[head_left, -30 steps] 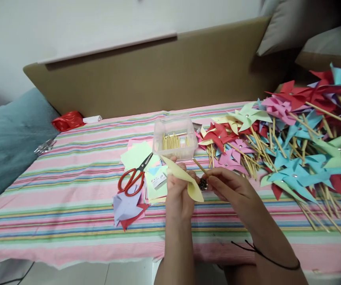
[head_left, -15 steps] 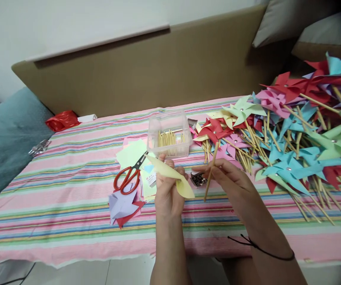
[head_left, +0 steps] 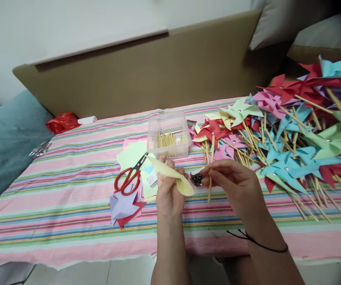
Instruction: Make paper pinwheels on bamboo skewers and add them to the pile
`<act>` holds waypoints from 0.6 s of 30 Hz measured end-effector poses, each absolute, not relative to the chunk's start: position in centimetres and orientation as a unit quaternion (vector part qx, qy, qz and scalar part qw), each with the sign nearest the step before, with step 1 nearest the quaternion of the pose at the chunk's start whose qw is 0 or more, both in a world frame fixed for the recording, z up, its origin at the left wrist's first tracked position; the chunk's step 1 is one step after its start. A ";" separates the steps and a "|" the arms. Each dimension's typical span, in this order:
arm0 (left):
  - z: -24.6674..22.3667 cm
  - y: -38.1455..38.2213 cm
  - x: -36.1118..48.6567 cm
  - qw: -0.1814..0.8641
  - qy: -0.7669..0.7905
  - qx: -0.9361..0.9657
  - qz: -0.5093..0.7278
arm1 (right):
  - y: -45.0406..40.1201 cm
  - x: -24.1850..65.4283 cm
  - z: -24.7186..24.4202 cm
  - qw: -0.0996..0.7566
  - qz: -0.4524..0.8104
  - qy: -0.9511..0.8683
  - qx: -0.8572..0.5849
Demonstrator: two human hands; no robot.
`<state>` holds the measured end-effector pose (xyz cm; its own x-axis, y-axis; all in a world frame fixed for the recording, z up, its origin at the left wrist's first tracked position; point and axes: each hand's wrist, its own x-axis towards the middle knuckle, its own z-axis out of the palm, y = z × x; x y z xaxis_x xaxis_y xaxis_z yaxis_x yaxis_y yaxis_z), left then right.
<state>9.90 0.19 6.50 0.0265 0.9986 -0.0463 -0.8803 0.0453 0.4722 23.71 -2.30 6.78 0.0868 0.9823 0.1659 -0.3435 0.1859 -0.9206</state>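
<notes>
My left hand [head_left: 170, 194] is closed on a pale yellow paper piece [head_left: 167, 169], part of which curls over into a loop on the right. My right hand [head_left: 235, 182] grips a thin wooden stick [head_left: 210, 189] that stands nearly upright between the fingers. Just left of those fingertips is a small dark container of pins [head_left: 197, 179], partly behind the hand. The paper and the stick are apart. Beyond the left hand, a clear plastic box [head_left: 170, 150] holds several short sticks.
Red-handled scissors [head_left: 127, 180] lie on coloured paper sheets [head_left: 131, 156], with cut purple paper [head_left: 123, 206] nearer me. Finished paper pinwheels [head_left: 286, 168] are heaped on the right. A red plastic bag [head_left: 63, 123] sits at the back left on the striped cloth [head_left: 78, 190].
My right hand has shifted slightly, its fingers moving closer to the pin container. The stick has turned more upright. My left hand still holds the yellow paper in about the same place.
</notes>
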 end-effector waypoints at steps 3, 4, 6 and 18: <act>6.4 0.2 10.0 0.705 0.177 0.168 0.666 | -2.5 23.8 6.9 0.590 0.555 -0.469 -0.353; 6.4 0.2 10.0 0.706 0.176 0.174 0.664 | -2.6 23.8 7.0 0.573 0.560 -0.485 -0.351; 6.3 0.2 10.0 0.705 0.176 0.189 0.660 | -2.7 23.8 7.2 0.544 0.551 -0.520 -0.360; 6.0 0.3 9.9 0.680 0.188 0.196 0.681 | -2.7 23.5 7.9 0.486 0.470 -0.601 -0.425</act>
<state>9.87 0.34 6.01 0.0007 0.9999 0.0104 -0.8524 -0.0048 0.5228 23.52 -2.66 7.94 -0.1654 0.9689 0.1840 0.0542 0.1952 -0.9793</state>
